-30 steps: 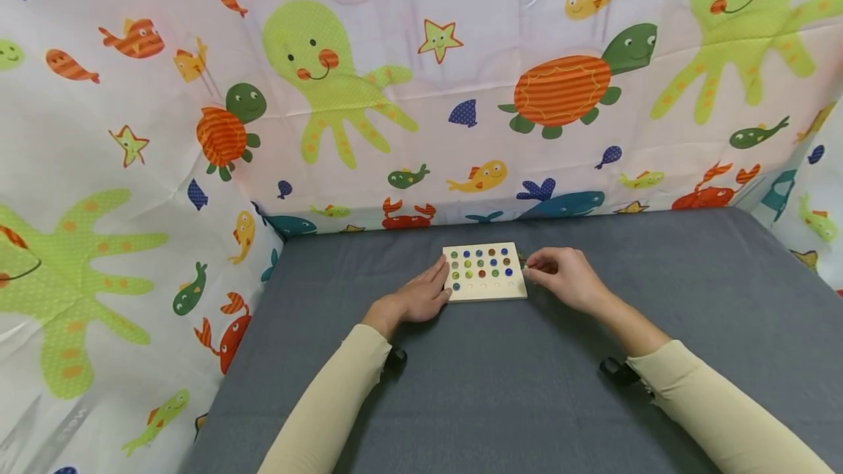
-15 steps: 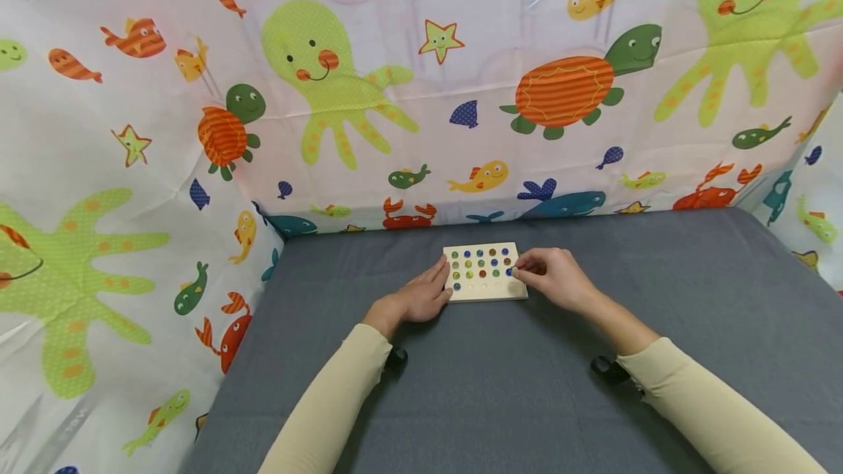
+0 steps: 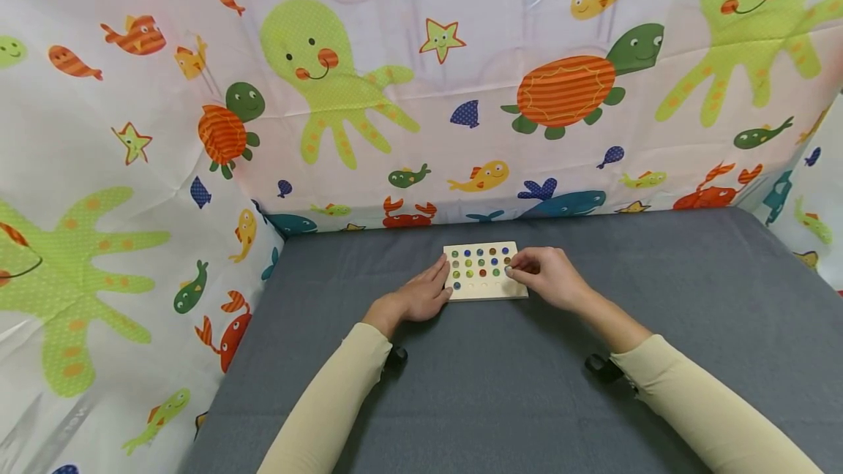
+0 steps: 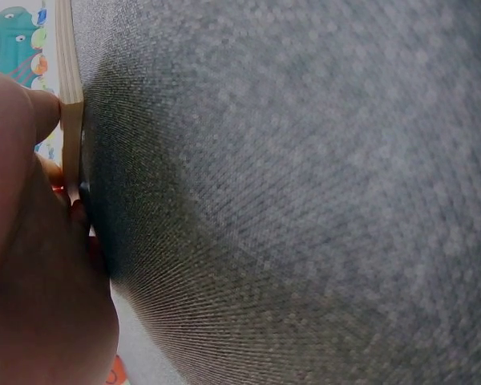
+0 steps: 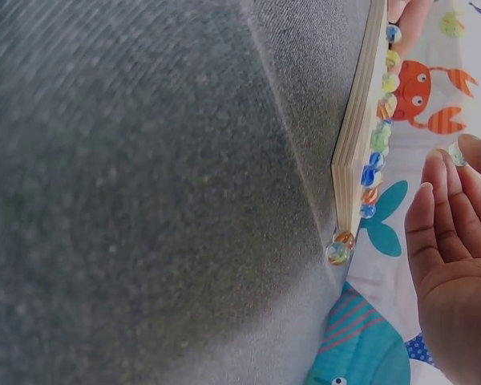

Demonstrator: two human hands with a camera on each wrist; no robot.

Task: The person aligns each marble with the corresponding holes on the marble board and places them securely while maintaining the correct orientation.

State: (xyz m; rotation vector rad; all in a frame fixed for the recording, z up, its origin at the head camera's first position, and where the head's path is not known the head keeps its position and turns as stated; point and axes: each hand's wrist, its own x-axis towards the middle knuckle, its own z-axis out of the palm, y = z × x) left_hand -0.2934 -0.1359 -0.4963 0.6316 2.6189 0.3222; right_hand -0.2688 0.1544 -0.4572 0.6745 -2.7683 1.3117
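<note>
A pale wooden board lies on the grey cloth, with several coloured marbles seated in its rows of holes; the near row is mostly bare. My left hand lies flat beside the board, its straight fingers against the left edge, and the thumb touches the board's side. Over the board's right side, my right hand pinches a small clear marble at its fingertips. The board's edge shows in the right wrist view with marbles on top.
Two loose marbles lie on the cloth by the board's corner. The grey table is walled at the back and sides by a sea-animal printed sheet. Black wrist mounts sit on both forearms.
My right hand moved left from beside the board's right edge to over its right columns, carrying the marble. The left hand stayed put.
</note>
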